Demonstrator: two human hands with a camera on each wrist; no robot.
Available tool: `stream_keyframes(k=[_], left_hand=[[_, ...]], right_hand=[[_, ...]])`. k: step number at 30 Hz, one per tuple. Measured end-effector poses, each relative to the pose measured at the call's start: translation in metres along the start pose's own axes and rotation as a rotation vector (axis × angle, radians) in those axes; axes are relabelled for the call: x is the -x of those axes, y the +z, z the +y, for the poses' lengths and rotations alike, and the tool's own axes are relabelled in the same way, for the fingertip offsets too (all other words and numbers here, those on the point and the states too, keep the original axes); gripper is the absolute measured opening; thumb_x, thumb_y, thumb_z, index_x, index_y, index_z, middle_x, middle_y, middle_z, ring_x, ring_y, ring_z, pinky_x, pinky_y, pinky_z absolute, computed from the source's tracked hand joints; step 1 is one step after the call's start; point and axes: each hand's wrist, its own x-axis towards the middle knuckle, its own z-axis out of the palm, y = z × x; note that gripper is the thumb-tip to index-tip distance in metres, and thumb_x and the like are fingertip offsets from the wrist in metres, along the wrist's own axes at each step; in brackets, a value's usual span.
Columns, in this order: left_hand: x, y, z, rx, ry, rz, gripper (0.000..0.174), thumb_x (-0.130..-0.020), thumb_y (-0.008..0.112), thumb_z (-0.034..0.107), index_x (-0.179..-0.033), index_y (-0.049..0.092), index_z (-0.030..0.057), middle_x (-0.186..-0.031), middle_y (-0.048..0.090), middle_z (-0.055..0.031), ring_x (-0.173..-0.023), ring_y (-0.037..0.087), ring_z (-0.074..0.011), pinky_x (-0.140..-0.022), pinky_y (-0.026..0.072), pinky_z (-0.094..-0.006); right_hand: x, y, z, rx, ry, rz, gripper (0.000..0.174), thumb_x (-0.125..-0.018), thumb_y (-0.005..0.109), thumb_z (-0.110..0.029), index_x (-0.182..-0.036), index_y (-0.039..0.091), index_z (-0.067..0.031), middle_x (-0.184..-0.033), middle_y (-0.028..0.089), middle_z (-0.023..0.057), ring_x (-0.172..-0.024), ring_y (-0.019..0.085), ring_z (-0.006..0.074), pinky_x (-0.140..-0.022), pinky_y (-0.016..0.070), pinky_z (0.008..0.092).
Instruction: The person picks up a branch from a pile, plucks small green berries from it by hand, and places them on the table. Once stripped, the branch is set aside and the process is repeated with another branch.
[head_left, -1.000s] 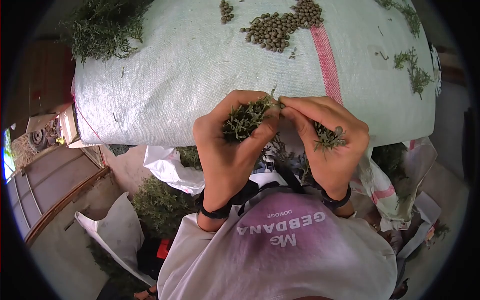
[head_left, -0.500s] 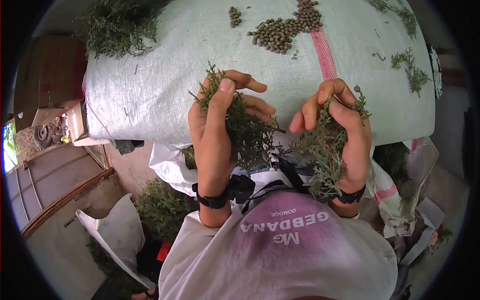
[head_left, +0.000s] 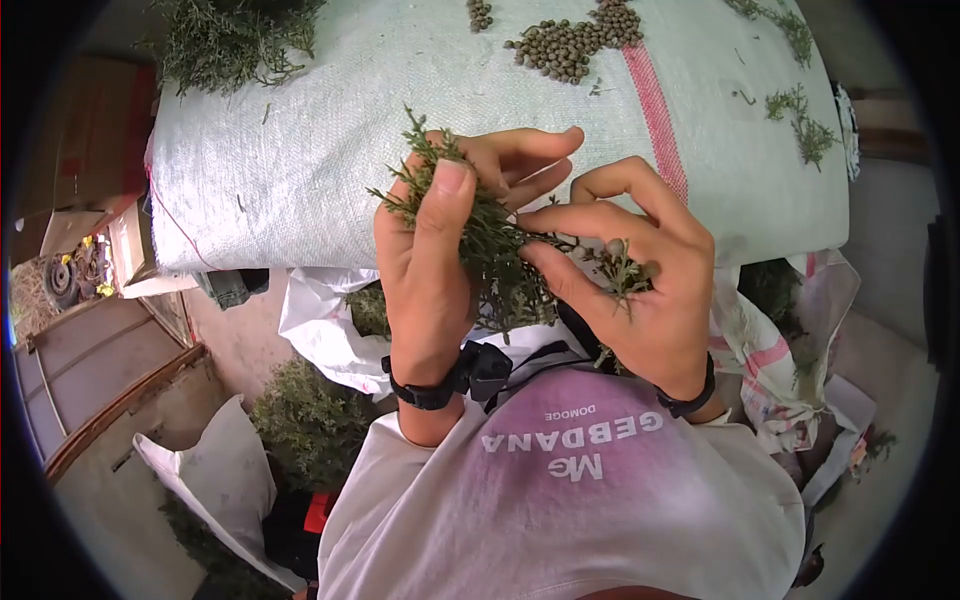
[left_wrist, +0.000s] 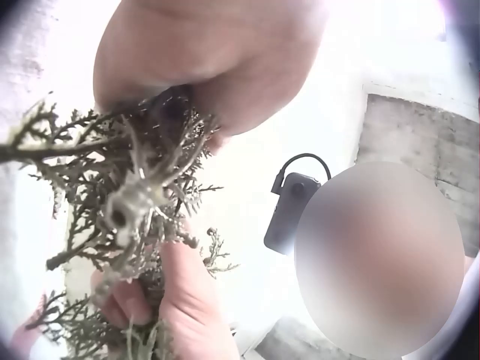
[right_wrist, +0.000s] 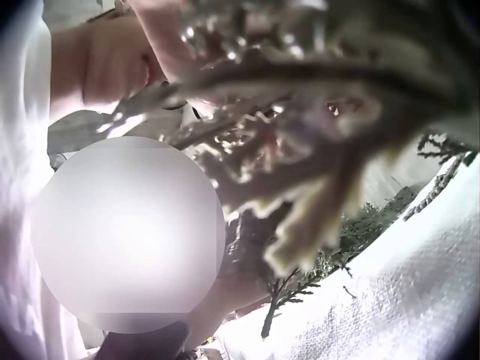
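The bunch of sprigs (head_left: 495,255) is feathery and dark green, made of fine, scaly, much-forked twigs. It lies in the left hand (head_left: 425,270), above the near edge of a big pale sack (head_left: 320,165). Its long axis runs from far left to near right: one tip pokes out past the thumb toward the far left, while the bushier part hangs toward the near side. A thin twig juts right from it to the other hand.

The left hand is raised with its wrist at the near end, thumb pointing far and pressing the bunch in against the palm side; the upper fingers reach out to the right. The right hand (head_left: 655,285) comes in from the right, knuckles bent, with its thumb and a finger pinching at the twig. A small sprig with round berries (head_left: 622,268) sits between thumb and palm, its leafy ends fanning toward the near side.

The sack is shiny woven plastic with a rounded top and a red stripe (head_left: 655,120). On its far part lie a heap of round, brownish berries (head_left: 560,58) and, far left, a loose pile of greenery (head_left: 235,45); a forked sprig (head_left: 803,125) lies flat at the right.
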Motion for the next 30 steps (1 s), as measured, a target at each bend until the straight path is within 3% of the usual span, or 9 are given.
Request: stream_keyframes(k=[3,4,9,11,12,15,20,25,30], left_hand=[[0.002,-0.006,0.001,-0.132,-0.028,-0.104,0.035,-0.106,0.037,0.031,-0.091,0.043,0.0007,-0.105,0.061,-0.0306,-0.108,0.064,-0.0409,-0.091,0.0552,-0.0469],[0.004,-0.005,0.0,0.086,-0.056,-0.039,0.028,-0.102,0.053,0.024,-0.09,0.051,-0.0016,-0.103,0.066,-0.0256,-0.099,0.067,-0.0329,-0.089,0.0543,-0.043],[0.004,-0.024,0.013,-0.177,-0.056,0.073,0.023,-0.093,0.068,0.017,-0.093,0.053,0.0005,-0.082,0.065,-0.0103,-0.074,0.066,-0.0173,-0.067,0.0551,-0.031],[0.005,-0.033,0.02,-0.23,-0.172,-0.022,0.028,-0.086,0.077,0.015,-0.093,0.053,0.0018,-0.077,0.062,-0.0063,-0.066,0.062,-0.012,-0.056,0.0509,-0.0238],[0.004,-0.033,0.02,-0.139,-0.208,0.004,0.035,-0.077,0.084,0.01,-0.091,0.053,0.0028,-0.075,0.06,-0.0045,-0.059,0.056,-0.0091,-0.048,0.0435,-0.0199],[0.0,-0.05,0.023,-0.189,-0.157,-0.087,0.035,-0.074,0.085,0.006,-0.09,0.054,0.0038,-0.072,0.057,-0.0018,-0.056,0.051,-0.0064,-0.047,0.0387,-0.0194],[-0.006,-0.047,0.035,-0.152,-0.143,0.26,0.018,-0.084,0.073,0.006,-0.092,0.059,-0.0007,-0.075,0.058,-0.0025,-0.048,0.044,-0.0044,-0.042,0.0367,-0.0212],[-0.012,-0.03,0.033,-0.119,-0.134,0.099,0.028,-0.089,0.067,0.009,-0.113,0.063,-0.0062,-0.116,0.067,-0.0159,-0.051,0.05,-0.0046,-0.045,0.0433,-0.0208],[-0.023,-0.032,0.029,-0.118,-0.2,0.107,0.026,-0.091,0.069,0.014,-0.109,0.065,-0.0042,-0.099,0.071,-0.0143,-0.051,0.05,-0.0051,-0.045,0.0438,-0.0213]], right_hand=[[-0.002,0.003,0.002,0.051,-0.079,-0.014,0.023,-0.071,0.08,0.0,-0.093,0.073,-0.0056,-0.089,0.061,0.0026,-0.067,0.052,0.0101,-0.057,0.0389,0.0233],[-0.004,-0.001,-0.003,0.012,-0.016,-0.076,0.02,-0.073,0.078,0.001,-0.091,0.072,-0.005,-0.089,0.062,0.0029,-0.068,0.053,0.0092,-0.058,0.0392,0.0228],[-0.007,-0.013,-0.006,-0.464,0.438,-0.212,0.01,-0.086,0.07,0.0,-0.093,0.063,-0.0012,-0.085,0.062,-0.0008,-0.069,0.055,0.0027,-0.062,0.0404,0.0182],[-0.013,-0.014,-0.008,-0.395,0.373,-0.217,0.008,-0.091,0.065,-0.003,-0.096,0.06,-0.0011,-0.083,0.06,-0.0023,-0.069,0.049,-0.001,-0.06,0.037,0.0174],[-0.017,-0.015,-0.012,-0.43,0.466,-0.219,0.008,-0.091,0.062,-0.004,-0.096,0.057,-0.0004,-0.09,0.064,0.005,-0.067,0.052,0.0017,-0.055,0.037,0.0174],[-0.021,-0.016,-0.014,-0.511,0.571,-0.16,0.009,-0.091,0.057,-0.005,-0.097,0.053,-0.0001,-0.095,0.068,0.013,-0.065,0.058,0.0056,-0.049,0.0364,0.017],[-0.019,-0.015,-0.006,-0.547,0.46,-0.084,0.012,-0.09,0.059,-0.009,-0.096,0.051,-0.0021,-0.09,0.067,0.0134,-0.074,0.067,0.012,-0.046,0.0358,0.0146],[-0.022,-0.003,-0.008,-0.537,0.53,-0.192,0.013,-0.091,0.063,-0.011,-0.095,0.052,-0.0037,-0.09,0.067,0.0123,-0.076,0.067,0.0113,-0.047,0.0373,0.0164],[-0.023,-0.002,-0.004,-0.401,0.478,-0.273,0.015,-0.088,0.066,-0.004,-0.098,0.057,0.0007,-0.09,0.068,0.0104,-0.079,0.068,0.0131,-0.062,0.0488,0.0203]])
